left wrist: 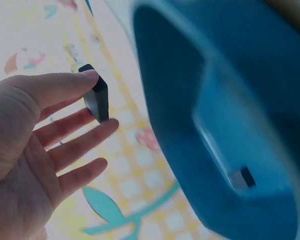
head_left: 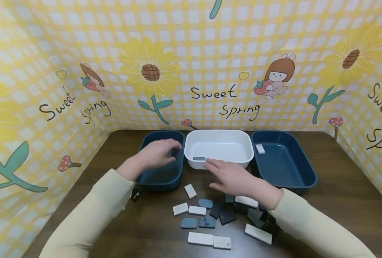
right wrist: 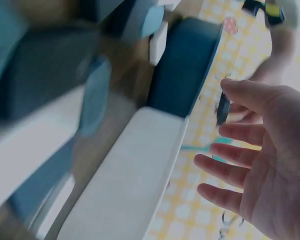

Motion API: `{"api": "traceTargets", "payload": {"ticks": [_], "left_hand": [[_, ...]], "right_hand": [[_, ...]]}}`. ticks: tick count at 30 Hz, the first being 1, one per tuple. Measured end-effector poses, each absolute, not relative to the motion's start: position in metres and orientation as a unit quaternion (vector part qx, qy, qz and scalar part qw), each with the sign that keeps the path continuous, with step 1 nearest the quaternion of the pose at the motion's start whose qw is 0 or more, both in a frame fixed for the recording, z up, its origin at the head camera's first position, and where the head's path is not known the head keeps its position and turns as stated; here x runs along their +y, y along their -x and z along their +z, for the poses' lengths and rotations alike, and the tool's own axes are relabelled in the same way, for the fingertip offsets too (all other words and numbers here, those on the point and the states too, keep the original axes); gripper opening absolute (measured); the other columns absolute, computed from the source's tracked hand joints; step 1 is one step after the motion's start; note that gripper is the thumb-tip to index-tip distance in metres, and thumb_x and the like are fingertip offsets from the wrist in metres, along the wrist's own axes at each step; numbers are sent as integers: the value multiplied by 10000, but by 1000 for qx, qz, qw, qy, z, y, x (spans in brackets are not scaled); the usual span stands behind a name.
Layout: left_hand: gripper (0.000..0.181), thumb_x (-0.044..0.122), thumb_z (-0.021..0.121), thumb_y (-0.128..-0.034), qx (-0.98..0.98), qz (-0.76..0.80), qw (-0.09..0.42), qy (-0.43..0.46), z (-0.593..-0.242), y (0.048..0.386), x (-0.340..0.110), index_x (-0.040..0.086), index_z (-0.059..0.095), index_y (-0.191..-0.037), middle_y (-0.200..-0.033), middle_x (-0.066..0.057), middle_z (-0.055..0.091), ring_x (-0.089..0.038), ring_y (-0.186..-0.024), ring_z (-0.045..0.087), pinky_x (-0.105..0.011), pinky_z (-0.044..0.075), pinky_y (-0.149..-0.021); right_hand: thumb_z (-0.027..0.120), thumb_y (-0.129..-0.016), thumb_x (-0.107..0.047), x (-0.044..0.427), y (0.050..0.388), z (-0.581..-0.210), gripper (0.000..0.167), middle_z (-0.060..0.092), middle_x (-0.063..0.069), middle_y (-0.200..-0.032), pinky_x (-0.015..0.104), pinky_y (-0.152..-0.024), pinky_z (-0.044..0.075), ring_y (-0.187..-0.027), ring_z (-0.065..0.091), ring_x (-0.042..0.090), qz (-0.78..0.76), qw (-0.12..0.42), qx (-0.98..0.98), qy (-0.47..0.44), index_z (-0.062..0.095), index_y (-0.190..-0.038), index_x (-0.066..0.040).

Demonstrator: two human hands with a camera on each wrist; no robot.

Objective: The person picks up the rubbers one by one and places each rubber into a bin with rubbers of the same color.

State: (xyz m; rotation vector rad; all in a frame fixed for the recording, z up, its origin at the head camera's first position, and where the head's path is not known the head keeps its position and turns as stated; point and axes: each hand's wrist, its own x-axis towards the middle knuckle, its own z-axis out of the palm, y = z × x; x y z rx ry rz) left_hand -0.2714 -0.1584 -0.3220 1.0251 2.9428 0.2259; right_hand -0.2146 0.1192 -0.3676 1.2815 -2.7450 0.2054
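Note:
My left hand [head_left: 156, 152] is over the left blue bin [head_left: 160, 187], pinching a dark block [left wrist: 101, 97] between thumb and fingers. The left wrist view shows its other fingers [left wrist: 77, 150] spread beside the bin. Above the front edge of the white bin [head_left: 219, 134], my right hand [head_left: 234, 179] has loosely extended fingers and holds nothing. In the right wrist view, the dark block [right wrist: 222, 107] appears beyond the right thumb, by the left hand [right wrist: 270, 72]. A blue-grey block [head_left: 198, 158] lies inside the white bin.
The right blue bin [head_left: 282, 161] holds a white block [head_left: 260, 149]. Several white blocks [head_left: 200, 238], blue-grey blocks [head_left: 189, 223] and black blocks [head_left: 227, 217] are scattered on the brown table [head_left: 145, 225], some under the right forearm. A patterned cloth [head_left: 210, 64] stands behind the bins.

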Motion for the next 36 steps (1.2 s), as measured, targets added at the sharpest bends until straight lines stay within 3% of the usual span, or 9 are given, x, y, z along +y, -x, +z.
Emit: {"api": "traceTargets", "payload": {"ticks": [9,18,26,32,36], "left_hand": [[481,121,728,-877,961,60,44,-265,-329,313,-175,21,563,-1318,-1244,-148,618,-279,-1106,589,-456,450,-959],[417,64,679,-897,970,25,82,-229,-336,344,-172,-4,591,-1299,-1230,-175,619,-306,-1108,570,-469,432,-974],[201,-3,593,-920,975,-6,92,-204,-347,359,-170,32,683,-1096,-976,-118,649,-263,-830,541,-390,430,-764],[198,-16,557,-943,978,6,115,-173,-366,367,-177,22,672,-1100,-962,-108,628,-266,-843,529,-389,417,-765],[247,-32,560,-936,978,12,124,-164,-373,371,-181,11,655,-1160,-1053,-135,636,-271,-899,545,-408,448,-822]], "right_hand": [[685,-906,-348,74,218,-376,731,302,83,-1559,381,-1014,412,-1337,414,219,51,15,-879,-474,349,-1510,-111],[672,-913,-324,60,219,-383,728,259,51,-1578,365,-1030,391,-1349,393,194,11,-20,-877,-480,325,-1523,-135],[642,-916,-236,57,223,-387,638,332,65,-1544,314,-894,474,-1202,530,162,18,22,-868,-496,391,-1492,-126],[643,-903,-203,56,225,-390,605,377,73,-1515,276,-765,488,-1046,591,144,25,35,-867,-497,434,-1465,-117],[645,-903,-207,56,225,-390,600,384,69,-1509,261,-726,482,-1030,595,136,22,36,-870,-491,442,-1460,-120]]}}
